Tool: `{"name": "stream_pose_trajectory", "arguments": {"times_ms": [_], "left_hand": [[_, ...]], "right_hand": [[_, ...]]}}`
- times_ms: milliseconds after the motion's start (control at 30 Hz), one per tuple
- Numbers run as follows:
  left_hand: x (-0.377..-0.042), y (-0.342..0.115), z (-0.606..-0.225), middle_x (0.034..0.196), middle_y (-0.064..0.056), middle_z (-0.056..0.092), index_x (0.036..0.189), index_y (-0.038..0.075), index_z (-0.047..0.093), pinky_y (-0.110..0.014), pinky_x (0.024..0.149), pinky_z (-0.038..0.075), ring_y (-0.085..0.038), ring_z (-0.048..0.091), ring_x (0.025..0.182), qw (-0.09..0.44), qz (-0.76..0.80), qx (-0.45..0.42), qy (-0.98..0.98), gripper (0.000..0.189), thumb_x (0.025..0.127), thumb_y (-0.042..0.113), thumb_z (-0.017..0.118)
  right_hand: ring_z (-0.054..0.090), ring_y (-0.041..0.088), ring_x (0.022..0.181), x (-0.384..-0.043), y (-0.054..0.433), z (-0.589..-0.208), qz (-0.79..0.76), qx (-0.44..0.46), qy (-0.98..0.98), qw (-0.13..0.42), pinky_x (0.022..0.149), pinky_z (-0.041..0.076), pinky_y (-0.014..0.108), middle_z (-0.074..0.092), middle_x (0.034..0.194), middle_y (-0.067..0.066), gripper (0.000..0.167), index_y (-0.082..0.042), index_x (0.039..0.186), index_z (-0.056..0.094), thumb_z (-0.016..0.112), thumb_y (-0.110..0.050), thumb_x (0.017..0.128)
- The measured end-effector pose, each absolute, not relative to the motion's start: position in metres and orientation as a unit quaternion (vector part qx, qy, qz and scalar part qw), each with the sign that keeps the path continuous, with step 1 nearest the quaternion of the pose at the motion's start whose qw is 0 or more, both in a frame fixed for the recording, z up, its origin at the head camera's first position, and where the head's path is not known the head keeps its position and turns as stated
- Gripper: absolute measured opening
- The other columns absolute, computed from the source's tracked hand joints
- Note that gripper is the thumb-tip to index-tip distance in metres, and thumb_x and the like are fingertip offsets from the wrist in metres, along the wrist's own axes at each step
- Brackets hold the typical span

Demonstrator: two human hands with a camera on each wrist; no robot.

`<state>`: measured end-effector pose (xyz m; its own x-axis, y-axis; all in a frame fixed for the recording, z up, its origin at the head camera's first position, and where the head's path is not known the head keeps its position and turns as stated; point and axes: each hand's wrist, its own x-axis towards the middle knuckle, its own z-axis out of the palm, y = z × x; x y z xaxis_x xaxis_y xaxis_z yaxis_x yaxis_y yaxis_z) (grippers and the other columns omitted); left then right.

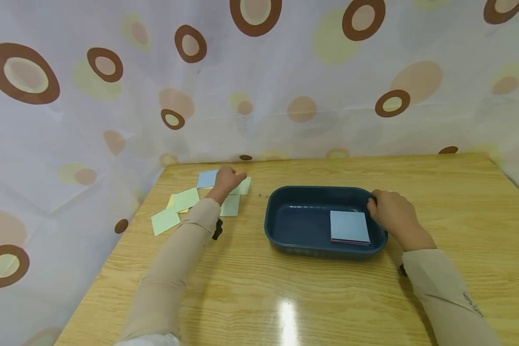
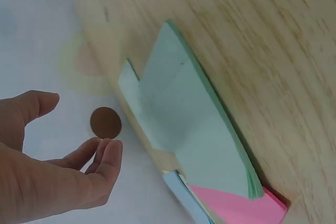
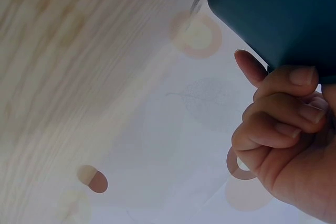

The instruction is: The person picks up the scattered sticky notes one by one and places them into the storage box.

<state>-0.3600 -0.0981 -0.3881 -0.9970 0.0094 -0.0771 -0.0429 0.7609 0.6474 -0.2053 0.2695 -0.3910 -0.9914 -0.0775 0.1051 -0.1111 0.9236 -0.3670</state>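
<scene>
My left hand (image 1: 227, 181) hovers over the small square papers on the table's left side, with its thumb and fingertips apart and nothing between them. Pale green squares (image 1: 230, 205) lie under and beside it, and a light blue square (image 1: 207, 179) lies just behind. The left wrist view shows a green stack of paper squares (image 2: 197, 114) partly covering a pink one (image 2: 239, 205). My right hand (image 1: 394, 217) grips the right end of a dark blue tray (image 1: 315, 252), thumb over the rim and fingers curled outside. A blue-topped stack of paper squares (image 1: 349, 227) lies inside the tray.
More pale green squares (image 1: 166, 220) overlap a yellow square (image 1: 170, 202) farther left. Everything lies on a wood-grain table (image 1: 251, 298). A white cloth with brown and cream circles (image 1: 259, 77) hangs along its back and left sides.
</scene>
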Motion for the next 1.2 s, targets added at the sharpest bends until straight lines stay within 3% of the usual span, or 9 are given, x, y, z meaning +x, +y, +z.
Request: {"name": "stream_pose_trajectory", "arguments": {"times_ms": [33, 100, 200, 267, 467, 567, 1067, 1200], "left_hand": [[-0.363, -0.098, -0.392, 0.054, 0.002, 0.025, 0.057, 0.012, 0.032, -0.029, 0.053, 0.032, -0.013, 0.027, 0.049, 0.036, 0.319, -0.010, 0.947, 0.048, 0.094, 0.024, 0.060], [-0.367, -0.096, -0.399, 0.057, -0.003, 0.039, 0.057, 0.011, 0.037, -0.032, 0.062, 0.041, -0.018, 0.044, 0.058, 0.027, 0.263, -0.006, 0.964, 0.046, 0.094, 0.026, 0.060], [-0.370, -0.093, -0.408, 0.087, -0.018, 0.057, 0.064, 0.006, 0.050, -0.045, 0.086, 0.041, -0.034, 0.052, 0.094, 0.012, 0.201, 0.002, 0.980, 0.039, 0.094, 0.029, 0.060], [-0.369, -0.090, -0.412, 0.106, -0.026, 0.057, 0.074, 0.002, 0.057, -0.047, 0.091, 0.039, -0.041, 0.049, 0.106, 0.013, 0.172, 0.005, 0.985, 0.036, 0.095, 0.032, 0.060], [-0.366, -0.078, -0.414, 0.114, -0.026, 0.055, 0.111, -0.005, 0.059, -0.046, 0.090, 0.042, -0.042, 0.049, 0.108, 0.038, 0.130, -0.019, 0.991, 0.049, 0.091, 0.040, 0.065], [-0.364, -0.074, -0.413, 0.116, -0.028, 0.053, 0.118, -0.006, 0.056, -0.045, 0.089, 0.044, -0.042, 0.048, 0.108, 0.049, 0.126, -0.040, 0.990, 0.057, 0.090, 0.042, 0.066], [-0.373, -0.074, -0.402, 0.128, -0.027, 0.049, 0.129, -0.001, 0.052, -0.048, 0.097, 0.039, -0.040, 0.045, 0.114, 0.085, 0.202, -0.139, 0.966, 0.069, 0.077, 0.036, 0.078], [-0.373, -0.076, -0.401, 0.131, -0.029, 0.044, 0.136, -0.003, 0.044, -0.048, 0.098, 0.037, -0.040, 0.042, 0.116, 0.097, 0.212, -0.135, 0.963, 0.078, 0.077, 0.036, 0.079]], "right_hand": [[0.054, 0.028, 0.058, -0.205, 0.270, -0.391, 0.190, 0.048, -0.980, 0.043, 0.050, 0.045, 0.042, 0.061, 0.079, 0.023, 0.033, 0.018, 0.113, 0.055, 0.047, -0.008, 0.095], [0.054, 0.027, 0.057, -0.205, 0.269, -0.392, 0.190, 0.047, -0.980, 0.044, 0.050, 0.045, 0.042, 0.061, 0.078, 0.023, 0.033, 0.018, 0.114, 0.055, 0.047, -0.008, 0.095], [0.054, 0.028, 0.057, -0.205, 0.270, -0.393, 0.190, 0.048, -0.980, 0.046, 0.050, 0.045, 0.043, 0.061, 0.079, 0.024, 0.033, 0.018, 0.113, 0.055, 0.047, -0.008, 0.095], [0.054, 0.028, 0.057, -0.205, 0.271, -0.393, 0.189, 0.047, -0.980, 0.047, 0.050, 0.046, 0.043, 0.061, 0.079, 0.025, 0.033, 0.018, 0.114, 0.055, 0.047, -0.008, 0.095], [0.054, 0.028, 0.057, -0.205, 0.272, -0.393, 0.189, 0.046, -0.980, 0.039, 0.049, 0.045, 0.042, 0.060, 0.076, 0.022, 0.033, 0.018, 0.114, 0.054, 0.047, -0.008, 0.095], [0.054, 0.027, 0.057, -0.206, 0.272, -0.393, 0.191, 0.047, -0.980, 0.038, 0.049, 0.044, 0.041, 0.060, 0.076, 0.023, 0.034, 0.018, 0.115, 0.054, 0.047, -0.008, 0.095], [0.051, 0.024, 0.055, -0.205, 0.271, -0.393, 0.191, 0.047, -0.979, 0.050, 0.047, 0.041, 0.037, 0.058, 0.071, 0.016, 0.031, 0.017, 0.111, 0.056, 0.047, -0.008, 0.095], [0.051, 0.024, 0.054, -0.205, 0.270, -0.393, 0.186, 0.048, -0.980, 0.058, 0.047, 0.042, 0.038, 0.059, 0.072, 0.019, 0.030, 0.017, 0.110, 0.057, 0.047, -0.007, 0.095]]}}
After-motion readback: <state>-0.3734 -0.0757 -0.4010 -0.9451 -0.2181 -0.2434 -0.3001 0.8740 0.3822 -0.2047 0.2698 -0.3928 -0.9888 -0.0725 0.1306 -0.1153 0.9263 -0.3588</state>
